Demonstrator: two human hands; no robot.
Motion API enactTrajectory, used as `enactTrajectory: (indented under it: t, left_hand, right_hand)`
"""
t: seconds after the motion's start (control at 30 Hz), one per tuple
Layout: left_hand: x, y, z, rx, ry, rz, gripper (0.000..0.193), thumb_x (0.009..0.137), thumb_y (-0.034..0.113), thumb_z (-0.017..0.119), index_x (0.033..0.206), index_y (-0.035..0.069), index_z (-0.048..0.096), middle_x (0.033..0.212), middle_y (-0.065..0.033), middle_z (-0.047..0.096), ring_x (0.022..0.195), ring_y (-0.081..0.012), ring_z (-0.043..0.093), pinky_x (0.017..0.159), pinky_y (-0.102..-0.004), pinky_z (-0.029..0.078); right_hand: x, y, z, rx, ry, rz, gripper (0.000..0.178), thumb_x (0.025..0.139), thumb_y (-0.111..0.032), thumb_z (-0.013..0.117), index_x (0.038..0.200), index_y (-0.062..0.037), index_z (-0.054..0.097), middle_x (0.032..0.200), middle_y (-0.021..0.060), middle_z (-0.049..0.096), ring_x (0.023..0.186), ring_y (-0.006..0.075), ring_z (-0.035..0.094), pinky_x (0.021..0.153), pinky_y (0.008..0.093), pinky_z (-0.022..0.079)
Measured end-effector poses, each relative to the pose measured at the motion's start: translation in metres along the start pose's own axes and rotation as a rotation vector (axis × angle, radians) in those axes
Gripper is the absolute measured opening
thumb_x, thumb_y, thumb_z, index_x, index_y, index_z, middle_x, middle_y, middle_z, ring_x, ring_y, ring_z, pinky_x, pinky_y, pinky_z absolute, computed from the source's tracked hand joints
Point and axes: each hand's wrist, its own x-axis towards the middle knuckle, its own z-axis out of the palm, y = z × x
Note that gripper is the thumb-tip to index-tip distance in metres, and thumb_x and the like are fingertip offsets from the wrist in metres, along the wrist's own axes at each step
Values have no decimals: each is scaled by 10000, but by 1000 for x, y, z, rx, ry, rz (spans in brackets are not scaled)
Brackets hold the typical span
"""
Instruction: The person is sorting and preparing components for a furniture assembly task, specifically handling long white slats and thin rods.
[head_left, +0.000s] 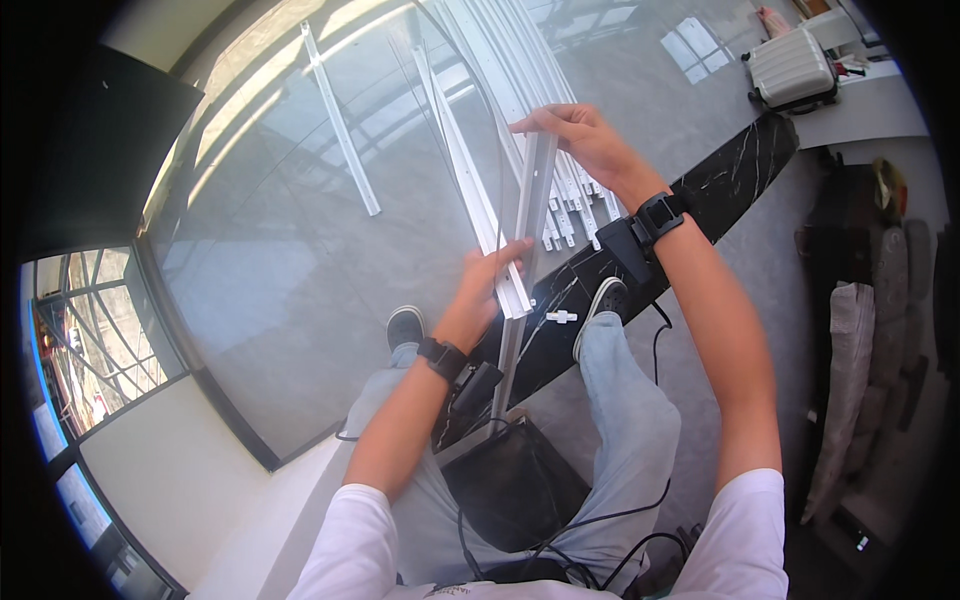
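Head view: most fingers of the left hand (480, 285) were hidden, curled behind the white channel (472, 180), which covered part of the grey strip (537, 190)! The channel's near end jutted just past that clamped grip, while the right hand (585, 140) pinched the strip's upper end.

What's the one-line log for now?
left hand: holding white rail; right hand: holding grey strip; small white piece: on black band
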Motion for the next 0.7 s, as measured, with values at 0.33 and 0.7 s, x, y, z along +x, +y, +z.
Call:
enactTrajectory:
  t: [0.33, 0.7]
  left_hand:
    - [-4, 6, -6, -12, 11, 9, 268, 750, 101, 826, 895, 29, 612, 653, 0, 566, 515, -93, 552, 446, -243, 449]
    - [-10, 11, -1, -18, -10, -34, 196, 796, 58, 784, 866, 38, 602, 661, 10, 555, 539, -74, 542, 490, -211, 475]
  right_hand:
    - [66, -70, -32, -51, 41, -257, 391, 995, -338, 555, 1087, 21, 679, 1108, 156, 684, 1077, 229, 650, 1065, 337, 467]
    - [16, -29, 11, 24, -60, -12, 434, 1025, -414, 470, 1030, -23, 657, 1035, 129, 694, 1038, 200, 656, 990, 334, 476]
